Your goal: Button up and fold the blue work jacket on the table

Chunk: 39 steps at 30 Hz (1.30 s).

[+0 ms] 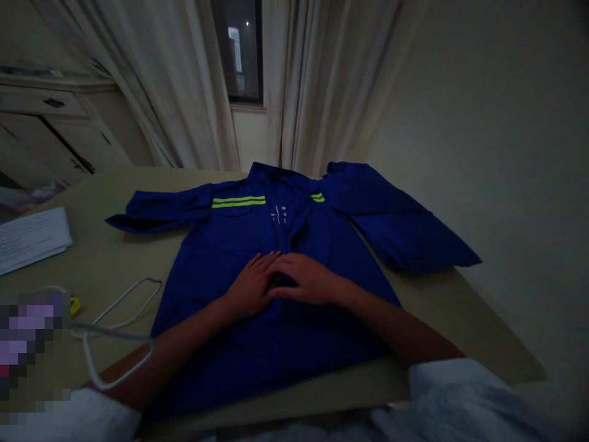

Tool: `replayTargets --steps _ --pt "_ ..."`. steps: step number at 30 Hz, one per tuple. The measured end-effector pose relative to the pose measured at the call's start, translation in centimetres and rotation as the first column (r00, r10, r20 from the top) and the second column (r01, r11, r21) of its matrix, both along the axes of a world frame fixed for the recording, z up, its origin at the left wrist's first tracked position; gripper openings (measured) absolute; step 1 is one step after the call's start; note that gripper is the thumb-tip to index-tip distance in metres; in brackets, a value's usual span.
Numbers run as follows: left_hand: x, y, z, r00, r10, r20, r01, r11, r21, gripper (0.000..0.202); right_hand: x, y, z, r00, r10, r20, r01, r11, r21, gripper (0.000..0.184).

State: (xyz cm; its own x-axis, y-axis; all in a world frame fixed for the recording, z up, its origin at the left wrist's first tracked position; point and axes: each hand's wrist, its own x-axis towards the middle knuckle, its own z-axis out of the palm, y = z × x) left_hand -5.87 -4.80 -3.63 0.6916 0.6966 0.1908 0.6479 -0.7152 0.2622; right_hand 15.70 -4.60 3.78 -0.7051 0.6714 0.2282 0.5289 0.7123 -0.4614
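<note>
A dark blue long-sleeved work shirt (276, 331) lies spread face up on the beige table (110, 264), its sleeves out to both sides. Neon yellow-green stripes (238, 202) cross its chest. My left hand (251, 285) rests on the shirt's front, and my right hand (306, 279) lies beside it, their fingertips meeting near the middle. A dark spot under the fingers is partly hidden, and neither hand visibly holds anything. A white wire hanger (117, 362) sits against my left forearm, with a second white hanger (124, 310) on the table.
A stack of white papers (32, 239) lies at the table's left edge, near a small yellow object (74, 305). A pixelated patch (27, 344) covers the lower left. White cabinets (55, 129) stand at the left, and curtains (184, 86) hang behind the table.
</note>
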Motion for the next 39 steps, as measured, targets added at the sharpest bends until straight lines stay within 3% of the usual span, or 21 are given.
replayTargets --steps 2,5,7,13,16,18,21,24,31,36,39 --pt "0.0 0.5 -0.1 1.0 -0.004 -0.007 0.004 1.0 -0.01 0.055 1.1 -3.1 -0.5 0.998 -0.008 0.064 0.009 1.0 -0.023 0.052" --pt "0.2 0.8 0.2 1.0 0.021 0.023 -0.021 1.0 0.009 0.052 3.0 -6.2 -1.5 0.959 -0.272 0.079 0.275 0.961 -0.021 0.048" --pt "0.5 0.1 1.0 0.997 0.031 0.065 -0.033 0.999 0.026 0.047 3.7 -8.0 -1.8 0.919 -0.386 0.077 0.388 0.922 -0.006 0.039" --pt "-0.1 -6.8 5.0 0.983 -0.145 0.115 0.159 0.98 -0.123 0.025 2.9 -13.8 -1.5 0.97 -0.235 0.055 0.24 0.965 -0.103 0.029" --pt "-1.0 -10.4 5.0 0.987 -0.117 0.107 0.13 0.983 -0.128 0.037 2.7 -15.3 -1.7 0.933 -0.336 0.13 0.35 0.931 -0.107 0.03" --pt "-1.5 -12.1 4.1 0.992 -0.088 0.089 0.095 0.992 -0.084 0.044 2.7 -15.8 -2.0 0.919 -0.365 0.151 0.381 0.92 -0.091 0.022" --pt "-1.7 -13.7 2.5 0.995 -0.071 0.063 0.07 0.997 0.008 0.046 2.2 -16.0 -2.3 0.947 -0.293 0.13 0.304 0.949 -0.077 0.027" --pt "-1.7 -14.4 1.8 0.995 -0.066 0.076 0.06 0.996 0.068 0.041 1.6 -15.8 -2.4 0.956 -0.265 0.126 0.277 0.956 -0.099 0.018" --pt "-1.6 -14.9 2.2 0.985 -0.168 0.044 0.154 0.961 0.231 0.025 1.5 -14.6 -1.8 0.962 -0.186 0.198 0.214 0.968 -0.134 0.034" --pt "-1.7 -15.0 2.2 0.984 -0.174 0.024 0.162 0.95 0.267 0.022 1.8 -13.9 -1.5 0.977 -0.157 0.143 0.183 0.964 -0.192 0.028" --pt "-1.7 -15.0 2.0 0.982 -0.19 0.004 0.181 0.944 0.275 0.022 1.9 -13.6 -1.7 0.976 -0.121 0.179 0.149 0.978 -0.15 0.024"
